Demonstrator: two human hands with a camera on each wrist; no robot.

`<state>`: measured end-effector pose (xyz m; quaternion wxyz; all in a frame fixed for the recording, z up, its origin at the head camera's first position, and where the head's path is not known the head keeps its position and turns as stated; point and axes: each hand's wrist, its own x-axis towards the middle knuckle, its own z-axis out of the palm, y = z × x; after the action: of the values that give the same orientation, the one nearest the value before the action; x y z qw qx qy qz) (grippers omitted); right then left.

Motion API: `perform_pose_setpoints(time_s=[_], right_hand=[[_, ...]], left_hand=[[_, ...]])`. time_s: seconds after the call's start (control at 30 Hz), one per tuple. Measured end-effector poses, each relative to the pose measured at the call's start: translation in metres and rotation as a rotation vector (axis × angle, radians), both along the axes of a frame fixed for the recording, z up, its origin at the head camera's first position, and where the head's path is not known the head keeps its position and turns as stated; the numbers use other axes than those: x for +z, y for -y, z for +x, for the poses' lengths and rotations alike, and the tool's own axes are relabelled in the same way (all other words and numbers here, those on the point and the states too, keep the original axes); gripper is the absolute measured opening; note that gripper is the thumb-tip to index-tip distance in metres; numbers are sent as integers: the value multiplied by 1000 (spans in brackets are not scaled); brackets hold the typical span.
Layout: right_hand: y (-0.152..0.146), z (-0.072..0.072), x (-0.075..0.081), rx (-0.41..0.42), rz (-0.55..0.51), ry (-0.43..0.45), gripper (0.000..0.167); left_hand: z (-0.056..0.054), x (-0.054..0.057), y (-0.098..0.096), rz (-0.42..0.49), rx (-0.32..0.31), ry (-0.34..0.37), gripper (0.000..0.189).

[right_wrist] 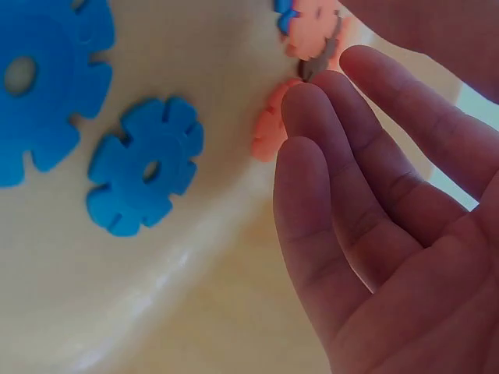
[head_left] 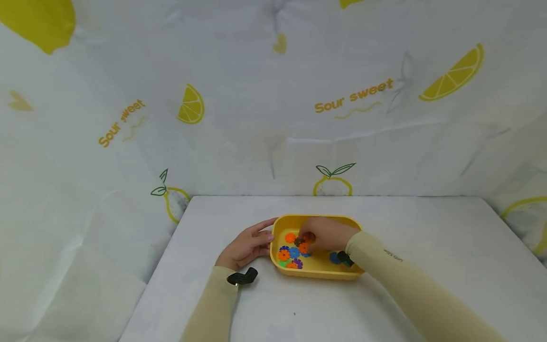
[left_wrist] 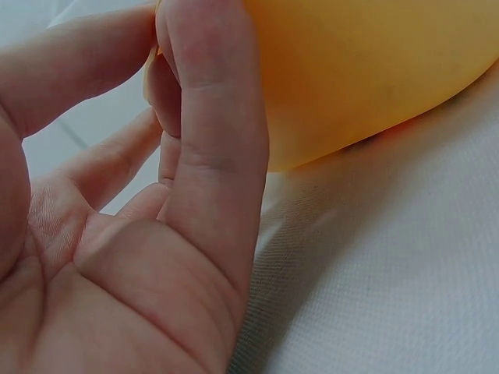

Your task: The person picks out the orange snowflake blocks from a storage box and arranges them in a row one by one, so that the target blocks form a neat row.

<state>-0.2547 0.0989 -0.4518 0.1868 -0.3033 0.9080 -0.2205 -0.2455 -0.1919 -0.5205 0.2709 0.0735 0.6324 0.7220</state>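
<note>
So, your L hand (head_left: pixel 245 246) grips the yellow tray (head_left: pixel 316 274) by its left end, on the white counter (head_left: pixel 273 308). Your R hand (head_left: pixel 329 232) is inside, fingers (right_wrist: pixel 300 202) bent by orange discs (head_left: pixel 304 248) & a brown disc (head_left: pixel 298 242); can't tell if they're pinching any. Blue disc (right_wrist: pixel 146 166) lies nearby.

White cloth-topped table (head_left: pixel 256 313) with one yellow tray (head_left: pixel 316 274) on it

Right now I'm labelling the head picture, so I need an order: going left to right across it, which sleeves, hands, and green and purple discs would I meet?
Left beige sleeve → left hand → green notched disc → purple notched disc → right hand → right beige sleeve.
</note>
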Motion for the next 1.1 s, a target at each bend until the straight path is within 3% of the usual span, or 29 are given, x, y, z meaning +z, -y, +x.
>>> perform_pose_setpoints(time_s=[1.1], right_hand=[[11, -1, -8, 9, 53, -19, 23]], left_hand=[[1, 4, 0, 38, -22, -1, 55]])
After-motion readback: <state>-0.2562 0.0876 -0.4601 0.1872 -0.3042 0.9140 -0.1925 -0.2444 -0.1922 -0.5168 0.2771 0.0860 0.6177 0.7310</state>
